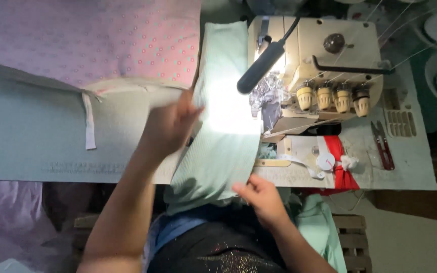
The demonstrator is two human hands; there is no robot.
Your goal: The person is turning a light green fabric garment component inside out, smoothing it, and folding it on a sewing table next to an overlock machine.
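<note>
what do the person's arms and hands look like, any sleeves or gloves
Both hands are bare: the left hand and right hand wear no gloves, and no rings or watch show. Both forearms are uncovered, with no sleeve in view.

Ribbed matt mint cloth (223, 126) lies beside a smooth cream-enamelled metal sewing machine (319, 45) with glossy plastic knobs (333, 98).

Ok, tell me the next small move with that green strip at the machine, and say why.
Probably slide the mint green ribbed strip rightwards, towards the needle area of the sewing machine. The left hand rests on the strip's left edge, the right hand pinches its near end, and the strip lies flat beside the machine under the lamp.
</note>
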